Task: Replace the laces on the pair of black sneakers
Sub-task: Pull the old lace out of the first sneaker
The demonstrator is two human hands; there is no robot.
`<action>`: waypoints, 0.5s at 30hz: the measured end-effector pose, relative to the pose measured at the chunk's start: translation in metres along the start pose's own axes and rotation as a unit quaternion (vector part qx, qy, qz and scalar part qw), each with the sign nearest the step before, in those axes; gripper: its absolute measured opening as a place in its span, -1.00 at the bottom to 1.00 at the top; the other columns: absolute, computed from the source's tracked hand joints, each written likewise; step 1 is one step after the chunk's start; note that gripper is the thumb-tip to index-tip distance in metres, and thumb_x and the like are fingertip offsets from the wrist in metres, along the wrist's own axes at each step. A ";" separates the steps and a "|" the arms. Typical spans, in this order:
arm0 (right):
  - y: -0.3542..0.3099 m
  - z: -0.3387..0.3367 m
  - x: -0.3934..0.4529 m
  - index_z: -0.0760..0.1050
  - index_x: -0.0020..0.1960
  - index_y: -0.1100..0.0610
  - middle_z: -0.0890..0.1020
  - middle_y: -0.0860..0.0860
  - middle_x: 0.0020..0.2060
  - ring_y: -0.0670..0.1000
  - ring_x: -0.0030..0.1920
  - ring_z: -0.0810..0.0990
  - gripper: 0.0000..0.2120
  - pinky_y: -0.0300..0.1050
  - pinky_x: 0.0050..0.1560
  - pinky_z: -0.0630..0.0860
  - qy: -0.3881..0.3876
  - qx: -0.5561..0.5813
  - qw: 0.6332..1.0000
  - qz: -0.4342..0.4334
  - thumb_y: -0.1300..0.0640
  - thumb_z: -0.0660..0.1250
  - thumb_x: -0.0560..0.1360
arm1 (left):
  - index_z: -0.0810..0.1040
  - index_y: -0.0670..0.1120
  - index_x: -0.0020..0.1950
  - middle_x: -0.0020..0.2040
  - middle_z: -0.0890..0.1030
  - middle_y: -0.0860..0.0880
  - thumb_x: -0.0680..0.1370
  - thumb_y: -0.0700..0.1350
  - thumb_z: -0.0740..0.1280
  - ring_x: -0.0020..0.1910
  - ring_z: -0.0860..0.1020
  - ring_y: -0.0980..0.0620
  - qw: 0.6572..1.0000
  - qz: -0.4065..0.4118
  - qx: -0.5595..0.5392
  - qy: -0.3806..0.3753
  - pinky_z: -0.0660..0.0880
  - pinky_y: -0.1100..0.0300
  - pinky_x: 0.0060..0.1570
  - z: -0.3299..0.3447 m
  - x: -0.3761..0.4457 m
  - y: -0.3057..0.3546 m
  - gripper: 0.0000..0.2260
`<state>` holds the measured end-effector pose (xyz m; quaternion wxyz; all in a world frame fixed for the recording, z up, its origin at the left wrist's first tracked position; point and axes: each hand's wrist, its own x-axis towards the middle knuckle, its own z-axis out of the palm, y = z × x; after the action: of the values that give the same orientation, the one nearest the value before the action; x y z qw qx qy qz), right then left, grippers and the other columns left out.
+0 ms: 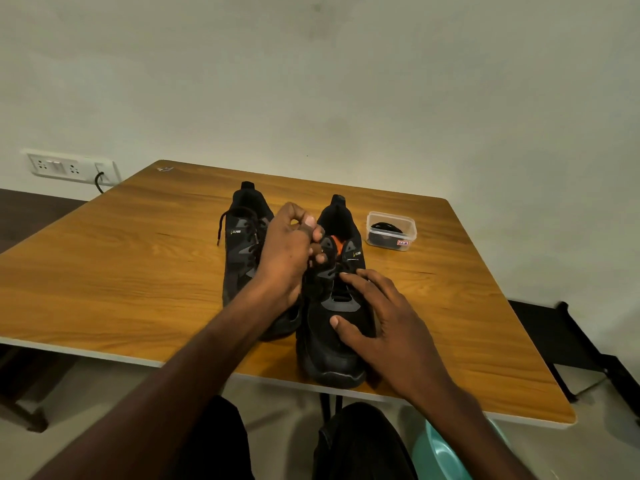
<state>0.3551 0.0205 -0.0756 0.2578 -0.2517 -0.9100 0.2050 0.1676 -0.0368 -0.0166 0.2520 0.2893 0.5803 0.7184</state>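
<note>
The bench [138, 271] looks like wood-grain laminate, warm brown with a smooth, faintly shiny face and a pale edge band. Both sneakers, the left one [242, 251] and the right one [332, 327], show matt black cloth with grey, smoother-looking overlays; the right one's toe cap looks like dull rubber, and an orange lining shows at its tongue. The small box [391, 231] is clear, glossy plastic, and the wall [311, 81] is flat, matt paint.

Two sneakers [294, 282] side by side on table [104, 271], container [391, 231] right, apparently holding laces [386, 227]
</note>
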 end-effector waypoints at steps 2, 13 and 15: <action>0.000 0.000 0.001 0.23 0.53 -0.39 0.20 -0.38 0.53 -0.26 0.44 0.32 -0.36 -0.10 0.29 0.52 0.000 0.006 1.000 0.001 -0.46 0.20 0.47 | 0.41 -0.08 0.00 -0.23 0.48 -0.02 0.74 -0.23 0.15 -0.41 0.41 0.17 0.992 0.068 0.104 0.010 0.43 0.27 -0.40 0.003 -0.003 -0.004 -0.85; -0.003 -0.001 0.003 0.25 0.55 -0.31 0.27 -0.36 0.49 -0.24 0.33 0.44 -0.31 -0.15 0.17 0.58 0.001 0.020 1.000 0.022 -0.49 0.18 0.46 | 0.57 -0.03 0.26 0.11 0.40 0.00 0.66 -0.08 0.32 0.09 0.42 0.01 0.795 0.265 0.540 -0.079 0.39 0.00 0.18 0.000 -0.007 -0.013 -0.82; -0.003 -0.001 0.003 0.25 0.55 -0.30 0.26 -0.36 0.49 -0.24 0.33 0.44 -0.30 -0.17 0.17 0.57 0.003 0.022 0.999 0.024 -0.49 0.18 0.46 | 0.60 -0.04 0.23 0.08 0.37 0.02 0.65 -0.03 0.34 0.07 0.41 0.02 0.795 0.281 0.533 -0.066 0.42 -0.01 0.16 0.000 -0.008 -0.010 -0.80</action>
<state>0.3527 0.0203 -0.0719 0.2610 -0.2682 -0.8982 0.2307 0.1738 -0.0401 -0.0274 -0.1175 0.5750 0.7463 0.3140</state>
